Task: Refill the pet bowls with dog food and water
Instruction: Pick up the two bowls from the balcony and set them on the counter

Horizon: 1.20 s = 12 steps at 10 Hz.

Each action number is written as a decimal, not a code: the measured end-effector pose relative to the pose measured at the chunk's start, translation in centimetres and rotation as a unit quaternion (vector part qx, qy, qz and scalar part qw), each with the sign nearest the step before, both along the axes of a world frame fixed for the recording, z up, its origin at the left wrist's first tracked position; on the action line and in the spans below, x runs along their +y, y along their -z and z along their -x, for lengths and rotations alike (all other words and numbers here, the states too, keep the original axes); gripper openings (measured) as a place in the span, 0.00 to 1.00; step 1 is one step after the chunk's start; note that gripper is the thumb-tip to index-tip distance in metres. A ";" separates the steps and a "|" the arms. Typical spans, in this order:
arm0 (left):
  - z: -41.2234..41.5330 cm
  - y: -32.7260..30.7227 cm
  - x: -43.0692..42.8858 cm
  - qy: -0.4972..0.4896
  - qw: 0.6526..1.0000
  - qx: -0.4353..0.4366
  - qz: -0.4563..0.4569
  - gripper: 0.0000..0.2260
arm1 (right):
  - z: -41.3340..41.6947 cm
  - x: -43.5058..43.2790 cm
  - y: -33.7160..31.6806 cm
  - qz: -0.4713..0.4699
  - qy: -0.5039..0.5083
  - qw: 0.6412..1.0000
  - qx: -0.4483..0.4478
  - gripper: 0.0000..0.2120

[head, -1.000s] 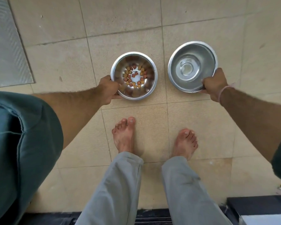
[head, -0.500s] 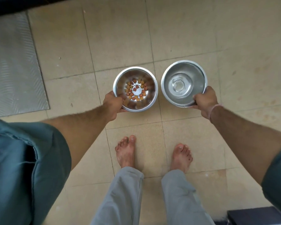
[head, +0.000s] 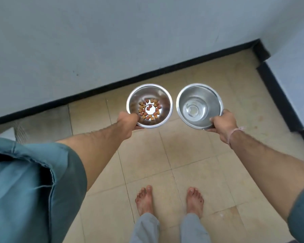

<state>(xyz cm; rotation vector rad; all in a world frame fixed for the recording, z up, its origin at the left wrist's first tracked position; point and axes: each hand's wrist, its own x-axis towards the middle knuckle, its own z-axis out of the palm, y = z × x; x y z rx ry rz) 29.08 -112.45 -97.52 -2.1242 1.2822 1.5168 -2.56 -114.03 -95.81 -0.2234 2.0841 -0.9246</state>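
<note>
I stand barefoot on the tiled floor (head: 182, 155) with both arms stretched out ahead of me, a steel bowl in each hand, both held up off the floor.

My left hand (head: 128, 122) has its grip closed on the near-left rim of the food bowl (head: 162, 118), thumb over the edge and fingers underneath. Inside it, a thin ring of brown and reddish kibble (head: 149, 109) lies around the raised centre of the bottom, with a couple of pieces in the middle; most of the bowl's inside is bare metal.

My right hand (head: 222, 124) has its grip closed on the near-right rim of the water bowl (head: 184, 106), again thumb on top. There is a shallow pool of clear water at the bottom, well below the rim. A pale thread band (head: 235, 131) sits on that wrist.

The two bowls are side by side, just apart, roughly level, the food bowl on the left. Beyond them a black skirting strip (head: 112, 85) runs along the foot of a pale grey wall (head: 112, 41), which turns a corner at the far right. My feet (head: 145, 199) are near, below the bowls, with grey trouser legs (head: 146, 227) at the bottom edge.
</note>
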 end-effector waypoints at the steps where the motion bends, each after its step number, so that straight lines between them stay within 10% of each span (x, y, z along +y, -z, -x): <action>1: -2.8 1.4 7.2 0.154 0.987 0.015 0.034 0.23 | 0.6 -0.4 -6.3 0.024 0.002 1.000 0.012 0.16; 4: 6.9 -27.3 -17.3 -0.162 0.948 0.203 0.184 0.18 | 4.2 0.0 -24.3 0.066 -0.011 0.997 0.042 0.14; 12: 11.7 -65.7 -14.0 0.023 0.903 0.291 0.316 0.04 | 7.7 13.7 -63.9 0.109 0.035 0.970 0.217 0.14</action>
